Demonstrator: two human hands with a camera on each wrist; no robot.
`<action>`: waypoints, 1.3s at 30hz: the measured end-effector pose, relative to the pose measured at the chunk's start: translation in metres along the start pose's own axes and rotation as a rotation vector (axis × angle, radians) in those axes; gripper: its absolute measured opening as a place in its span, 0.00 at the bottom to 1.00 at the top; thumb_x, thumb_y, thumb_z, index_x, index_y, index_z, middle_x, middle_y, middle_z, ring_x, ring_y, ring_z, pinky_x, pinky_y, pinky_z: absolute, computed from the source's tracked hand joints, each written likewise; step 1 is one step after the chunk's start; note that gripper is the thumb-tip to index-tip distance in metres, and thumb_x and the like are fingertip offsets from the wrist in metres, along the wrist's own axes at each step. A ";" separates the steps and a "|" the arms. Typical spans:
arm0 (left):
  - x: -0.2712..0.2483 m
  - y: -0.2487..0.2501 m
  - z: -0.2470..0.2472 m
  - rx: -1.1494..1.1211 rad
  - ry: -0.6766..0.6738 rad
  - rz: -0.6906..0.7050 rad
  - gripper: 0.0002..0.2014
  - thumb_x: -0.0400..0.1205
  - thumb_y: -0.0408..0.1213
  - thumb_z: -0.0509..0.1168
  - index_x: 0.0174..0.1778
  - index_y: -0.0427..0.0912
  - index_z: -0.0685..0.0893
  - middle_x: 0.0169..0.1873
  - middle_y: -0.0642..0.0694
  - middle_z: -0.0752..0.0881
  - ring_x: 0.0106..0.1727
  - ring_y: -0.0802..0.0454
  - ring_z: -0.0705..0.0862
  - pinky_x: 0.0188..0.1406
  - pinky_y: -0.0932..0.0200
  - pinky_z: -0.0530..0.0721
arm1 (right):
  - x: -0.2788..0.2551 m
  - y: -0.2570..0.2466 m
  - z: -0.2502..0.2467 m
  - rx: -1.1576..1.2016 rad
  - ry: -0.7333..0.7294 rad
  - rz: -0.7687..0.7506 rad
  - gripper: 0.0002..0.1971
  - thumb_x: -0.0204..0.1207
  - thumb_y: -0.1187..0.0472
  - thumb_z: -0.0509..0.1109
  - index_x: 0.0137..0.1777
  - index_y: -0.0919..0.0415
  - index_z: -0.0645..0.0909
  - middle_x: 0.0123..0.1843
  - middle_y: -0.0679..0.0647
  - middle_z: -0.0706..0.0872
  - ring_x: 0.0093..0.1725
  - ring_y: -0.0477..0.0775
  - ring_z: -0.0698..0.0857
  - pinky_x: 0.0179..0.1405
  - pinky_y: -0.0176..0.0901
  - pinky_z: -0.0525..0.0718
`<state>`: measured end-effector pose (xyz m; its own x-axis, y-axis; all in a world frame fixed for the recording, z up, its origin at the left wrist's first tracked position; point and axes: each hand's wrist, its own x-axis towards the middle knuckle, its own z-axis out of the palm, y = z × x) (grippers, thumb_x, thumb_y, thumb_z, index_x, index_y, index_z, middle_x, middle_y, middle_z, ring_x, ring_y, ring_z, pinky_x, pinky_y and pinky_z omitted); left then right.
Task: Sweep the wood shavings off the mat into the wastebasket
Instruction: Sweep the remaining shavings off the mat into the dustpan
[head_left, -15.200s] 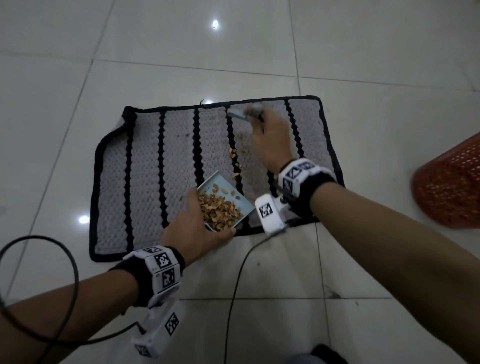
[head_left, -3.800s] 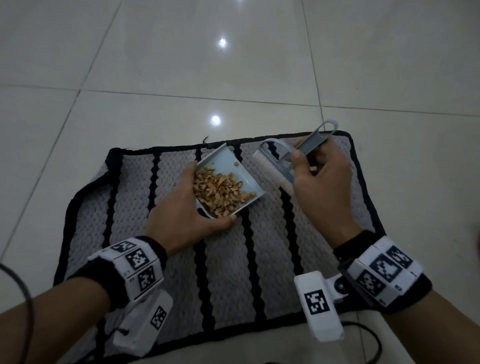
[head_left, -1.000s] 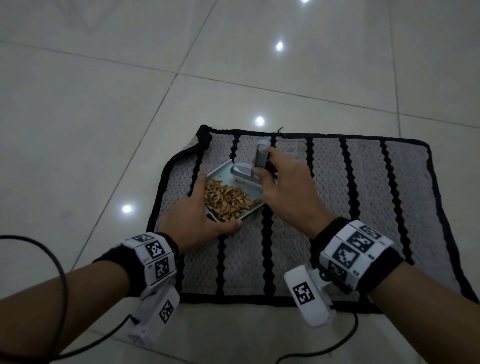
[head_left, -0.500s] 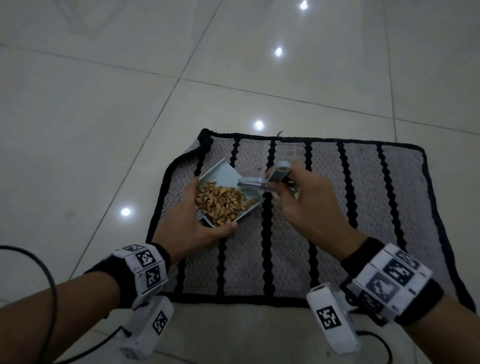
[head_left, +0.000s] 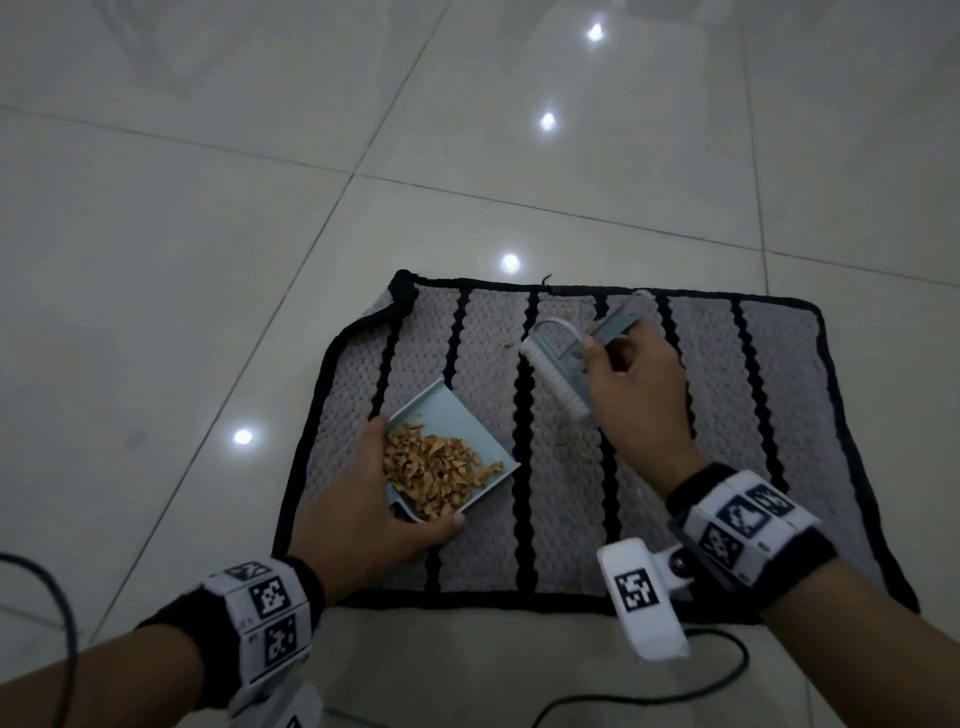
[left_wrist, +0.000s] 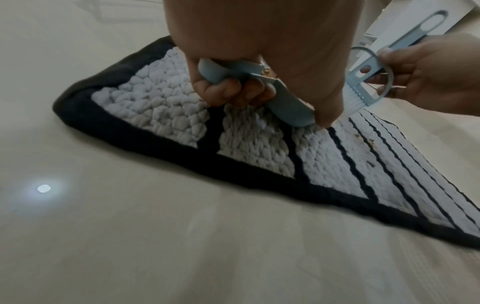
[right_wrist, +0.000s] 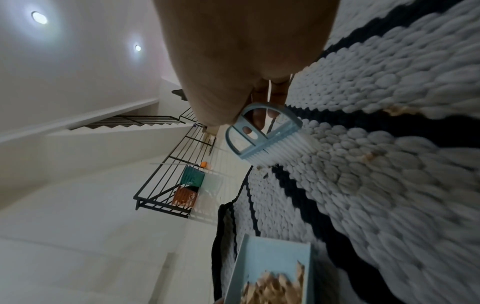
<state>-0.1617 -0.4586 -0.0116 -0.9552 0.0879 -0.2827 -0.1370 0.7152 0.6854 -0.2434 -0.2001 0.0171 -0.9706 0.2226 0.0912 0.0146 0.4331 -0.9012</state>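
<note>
A grey mat (head_left: 571, 530) with black stripes and border lies on the tiled floor. My left hand (head_left: 363, 499) grips a small pale blue dustpan (head_left: 452, 421) by its handle (left_wrist: 228, 71), on the mat's left part. A heap of brown wood shavings (head_left: 434, 467) fills the pan. To its right my right hand (head_left: 634, 395) holds a blue hand brush (head_left: 561, 364) by its handle, white bristles (right_wrist: 288, 150) on the mat. A few small shavings (left_wrist: 371, 142) lie on the weave. No wastebasket shows in the head view.
Pale glossy floor tiles (head_left: 208, 260) surround the mat. A black cable (head_left: 649, 696) trails on the floor near its front edge. In the right wrist view a black metal rack (right_wrist: 166, 185) holds a green crate (right_wrist: 192, 176) and an orange crate (right_wrist: 184, 197).
The brush has lifted off the dustpan and moved right, onto the mat. The dustpan has drawn back a little toward me on the mat's left part.
</note>
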 end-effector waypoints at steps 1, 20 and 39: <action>0.000 0.000 0.002 0.027 -0.009 -0.016 0.61 0.61 0.68 0.79 0.84 0.51 0.55 0.68 0.58 0.79 0.63 0.59 0.82 0.59 0.59 0.85 | 0.005 -0.001 0.003 -0.019 -0.004 -0.029 0.02 0.84 0.60 0.68 0.52 0.52 0.80 0.46 0.42 0.86 0.47 0.37 0.85 0.45 0.32 0.84; -0.001 0.006 0.009 0.105 -0.064 -0.117 0.66 0.63 0.68 0.77 0.87 0.50 0.43 0.74 0.53 0.77 0.67 0.53 0.82 0.62 0.60 0.81 | -0.023 0.006 0.015 -0.156 -0.167 -0.213 0.08 0.82 0.69 0.66 0.58 0.63 0.83 0.41 0.51 0.86 0.37 0.45 0.82 0.35 0.35 0.81; 0.012 0.011 0.010 0.126 -0.034 -0.124 0.62 0.62 0.69 0.77 0.85 0.54 0.48 0.69 0.52 0.81 0.63 0.49 0.84 0.58 0.54 0.85 | -0.011 -0.003 0.023 -0.279 -0.168 -0.259 0.05 0.82 0.69 0.66 0.56 0.65 0.80 0.32 0.51 0.81 0.26 0.41 0.73 0.25 0.32 0.72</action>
<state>-0.1727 -0.4427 -0.0137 -0.9233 0.0151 -0.3838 -0.2176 0.8028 0.5551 -0.2380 -0.2236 0.0093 -0.9762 -0.0601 0.2084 -0.1927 0.6813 -0.7061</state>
